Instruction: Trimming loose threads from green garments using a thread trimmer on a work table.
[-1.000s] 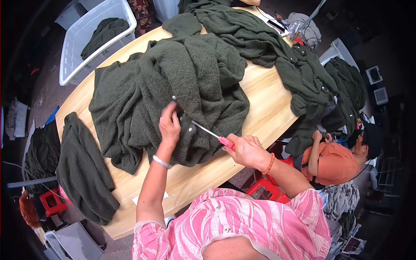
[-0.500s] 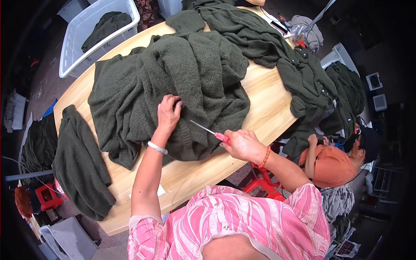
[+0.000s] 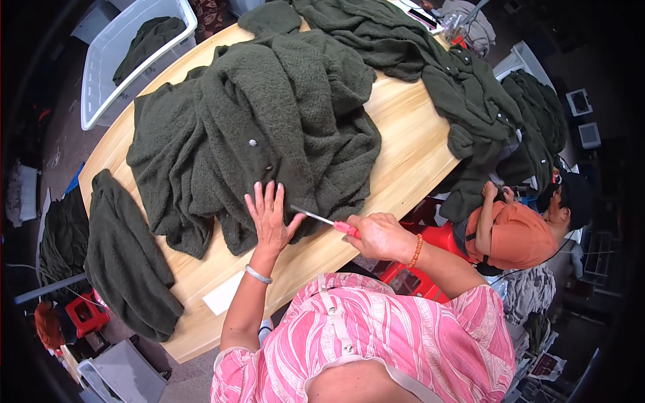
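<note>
A dark green fuzzy knit cardigan [image 3: 309, 87] lies bunched over the middle of the table. My left hand [image 3: 270, 218] rests flat on its near edge, fingers spread, holding nothing. Just beyond the fingertips, a shiny round button [image 3: 252, 142] and a small dark button or hole [image 3: 269, 168] show on the cloth. My right hand [image 3: 379, 236] is closed round the red handle of a tool with a thin metal shaft [image 3: 314, 216]. The shaft points left and its tip is close to my left thumb, over the cardigan's edge; whether it touches the cloth I cannot tell.
More dark green garments lie at the table's left [image 3: 127, 255] and far right [image 3: 470, 101]. A white label or paper [image 3: 223, 293] sits near the front edge of the wooden table [image 3: 410, 144]. A translucent bin [image 3: 138, 87] stands beyond. A person in orange [image 3: 514, 232] sits at right, near red stools [image 3: 413, 281].
My left hand has gone from pinching the cloth to lying spread on it, nearer me. The buttoned edge now shows. The right hand with the tool has shifted only slightly.
</note>
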Demonstrator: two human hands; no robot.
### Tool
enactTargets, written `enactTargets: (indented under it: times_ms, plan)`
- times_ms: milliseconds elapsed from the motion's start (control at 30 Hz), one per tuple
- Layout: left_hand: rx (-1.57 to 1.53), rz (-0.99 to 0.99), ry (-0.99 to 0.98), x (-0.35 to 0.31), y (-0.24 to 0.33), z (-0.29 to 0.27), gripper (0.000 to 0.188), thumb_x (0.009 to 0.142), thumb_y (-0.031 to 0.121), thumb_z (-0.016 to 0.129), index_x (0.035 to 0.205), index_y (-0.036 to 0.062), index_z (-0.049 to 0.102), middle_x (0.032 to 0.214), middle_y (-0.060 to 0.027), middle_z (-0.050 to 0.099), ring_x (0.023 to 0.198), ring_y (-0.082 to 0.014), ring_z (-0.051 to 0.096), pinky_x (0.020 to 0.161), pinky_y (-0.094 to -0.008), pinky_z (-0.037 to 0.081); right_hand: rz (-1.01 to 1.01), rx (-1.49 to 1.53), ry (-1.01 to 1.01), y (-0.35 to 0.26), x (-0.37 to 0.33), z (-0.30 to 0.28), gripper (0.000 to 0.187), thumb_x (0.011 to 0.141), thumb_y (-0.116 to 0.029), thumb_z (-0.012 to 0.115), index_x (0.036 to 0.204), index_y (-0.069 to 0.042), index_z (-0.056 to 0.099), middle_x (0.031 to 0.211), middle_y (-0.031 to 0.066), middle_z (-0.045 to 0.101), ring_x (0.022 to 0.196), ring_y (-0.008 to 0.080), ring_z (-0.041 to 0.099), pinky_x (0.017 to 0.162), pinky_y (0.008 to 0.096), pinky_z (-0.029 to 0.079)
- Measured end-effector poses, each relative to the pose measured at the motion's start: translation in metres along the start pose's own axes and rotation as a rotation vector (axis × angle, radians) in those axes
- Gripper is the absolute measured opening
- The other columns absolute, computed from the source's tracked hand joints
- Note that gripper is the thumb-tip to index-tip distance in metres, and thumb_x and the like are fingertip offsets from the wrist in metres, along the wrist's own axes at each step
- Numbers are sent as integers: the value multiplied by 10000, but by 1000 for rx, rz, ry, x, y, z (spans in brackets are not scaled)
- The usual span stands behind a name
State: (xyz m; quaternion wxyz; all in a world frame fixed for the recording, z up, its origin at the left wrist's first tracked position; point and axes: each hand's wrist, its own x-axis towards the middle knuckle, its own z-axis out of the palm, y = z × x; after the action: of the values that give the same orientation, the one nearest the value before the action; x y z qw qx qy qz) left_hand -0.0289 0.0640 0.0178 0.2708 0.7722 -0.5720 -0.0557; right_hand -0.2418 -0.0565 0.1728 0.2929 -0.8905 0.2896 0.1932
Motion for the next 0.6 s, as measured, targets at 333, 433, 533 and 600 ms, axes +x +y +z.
enactTargets:
  times_ms: [333, 433, 533, 600]
  plan:
    - [-49, -253, 323, 26, -5, -12, 446, 620, -81, 622, 1025, 99, 669, 1513, -256, 258, 1348, -460, 296, 1111, -490, 287, 87, 94, 243, 31, -7, 9, 250, 911, -293, 596, 987, -58, 561, 754, 247, 648, 786, 456, 641, 738, 548, 498]
    - [-152, -381, 425, 18, -8, -32, 409, 641, -95, 587, 993, 94, 675, 1496, -264, 286, 1314, -442, 362, 1100, -457, 309, 83, 110, 306, 37, -12, 5, 237, 900, -284, 615, 990, -72, 561, 732, 234, 641, 759, 446, 638, 701, 547, 497]
    - [-375, -578, 187, 2, -25, -68, 351, 728, -107, 558, 1026, 45, 663, 1158, -228, 617, 1120, -297, 592, 975, -413, 452, 81, 153, 339, 47, -10, 5, 240, 902, -289, 621, 976, -71, 554, 722, 231, 635, 753, 449, 632, 680, 547, 492]
    - [-1280, -770, 80, -15, -55, -87, 300, 803, -91, 578, 1080, 8, 640, 1063, -148, 667, 972, -235, 656, 865, -367, 527, 59, 177, 352, 43, -7, 2, 243, 903, -292, 624, 966, -70, 549, 719, 230, 632, 750, 452, 629, 671, 547, 490]
